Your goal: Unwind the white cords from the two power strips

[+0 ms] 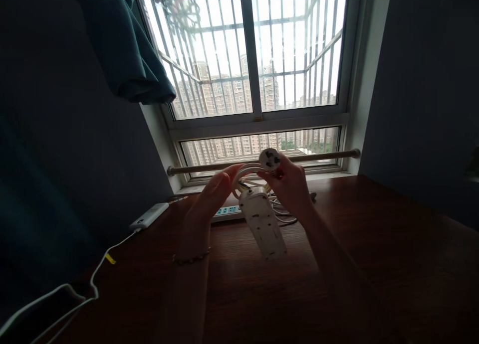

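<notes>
A white power strip (263,223) is held in the air above the wooden bench (374,244), in front of the window (254,55). Its socket face is turned toward the camera and its long body hangs tilted, the free end lowest. Its white cord (247,174) is gathered in a loop at the upper end, and the round plug (270,159) is seen at the top with its prongs facing the viewer.

The right hand (290,184) is raised with the forearm running up from the lower right; its fingers (275,177) are closed on the plug and the top of the loop. The left hand (215,192) is raised opposite, palm turned inward, with its fingers (228,173) curled against the left side of the loop. A thin bracelet (190,258) is worn on the left wrist.

A second power strip (228,212) lies on the bench behind the hands, near the window sill. A white charger block (149,216) rests at the left bench edge, and its cable (93,279) trails toward the lower left. A metal rail (322,156) runs across the lower window, and a dark curtain (123,45) hangs at the upper left.
</notes>
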Tool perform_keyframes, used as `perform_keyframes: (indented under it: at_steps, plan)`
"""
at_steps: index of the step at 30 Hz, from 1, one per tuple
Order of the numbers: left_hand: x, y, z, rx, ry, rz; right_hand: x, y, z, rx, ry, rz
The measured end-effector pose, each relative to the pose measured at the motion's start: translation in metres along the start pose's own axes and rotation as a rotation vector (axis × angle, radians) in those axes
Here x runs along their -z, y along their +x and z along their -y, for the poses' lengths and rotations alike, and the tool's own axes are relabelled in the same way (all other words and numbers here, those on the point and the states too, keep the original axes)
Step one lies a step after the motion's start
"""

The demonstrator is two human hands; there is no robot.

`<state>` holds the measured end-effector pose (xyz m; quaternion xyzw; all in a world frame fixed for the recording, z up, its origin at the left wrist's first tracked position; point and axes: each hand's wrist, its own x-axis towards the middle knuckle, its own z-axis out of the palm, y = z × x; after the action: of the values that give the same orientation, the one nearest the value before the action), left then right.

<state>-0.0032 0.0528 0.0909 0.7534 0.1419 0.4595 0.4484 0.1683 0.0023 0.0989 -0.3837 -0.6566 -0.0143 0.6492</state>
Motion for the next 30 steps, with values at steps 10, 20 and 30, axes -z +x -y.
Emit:
perform_keyframes:
  at_steps: [10,20,30]
  plan:
    - [-0.015,0.016,0.006,0.069,-0.241,-0.168,-0.008,0.0,-0.02,0.009,-0.067,-0.041]
    - [-0.033,0.019,0.013,0.146,-0.363,-0.483,0.006,0.004,-0.019,0.241,-0.211,0.091]
    - [-0.026,0.021,0.017,0.054,-0.368,-0.567,0.003,0.0,-0.022,-0.059,-0.126,0.268]
